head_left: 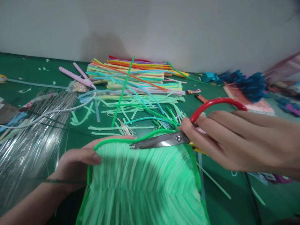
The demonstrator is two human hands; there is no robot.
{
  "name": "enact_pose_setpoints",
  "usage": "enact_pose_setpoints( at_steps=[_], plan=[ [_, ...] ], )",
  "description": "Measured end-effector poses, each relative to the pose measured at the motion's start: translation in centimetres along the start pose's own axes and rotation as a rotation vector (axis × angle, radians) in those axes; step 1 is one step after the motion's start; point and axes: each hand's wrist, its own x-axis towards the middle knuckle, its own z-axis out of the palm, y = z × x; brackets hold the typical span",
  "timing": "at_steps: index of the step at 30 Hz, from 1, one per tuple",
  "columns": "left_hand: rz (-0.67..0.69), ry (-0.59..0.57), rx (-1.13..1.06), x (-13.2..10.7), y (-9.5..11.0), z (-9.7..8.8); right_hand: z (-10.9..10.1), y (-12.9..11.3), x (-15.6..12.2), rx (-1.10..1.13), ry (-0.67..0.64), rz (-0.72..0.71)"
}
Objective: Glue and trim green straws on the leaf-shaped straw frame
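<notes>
Apparently one panel [142, 178]; scissors [161, 140], one pair

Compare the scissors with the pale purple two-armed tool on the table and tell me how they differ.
The scissors are held in the right hand; the pale purple tool lies on the green table. The scissors show silvery blades and a red handle, while the tool's arms are pale purple. The scissors' blades sit nearly together; the tool's arms spread apart. Both have paired arms.
</notes>
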Motion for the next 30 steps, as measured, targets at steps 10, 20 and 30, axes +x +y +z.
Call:
enact_pose_setpoints(
  at_steps=[10, 20, 30],
  plan=[
    [0.0, 0.045, -0.023, 0.4, -0.1, 0.2, 0.8, 1.3, 1.0, 0.061, -0.015, -0.077],
    [-0.073, 0.101, -0.006, 0.3, 0.9, 1.4, 1.2, 1.3, 0.9, 0.423, -0.108, 0.144],
    [-0.031, 0.119, -0.001, 0.4, 0.1, 0.5, 1.6, 1.3, 0.8, 0.595, -0.26, 0.277]
  ],
)
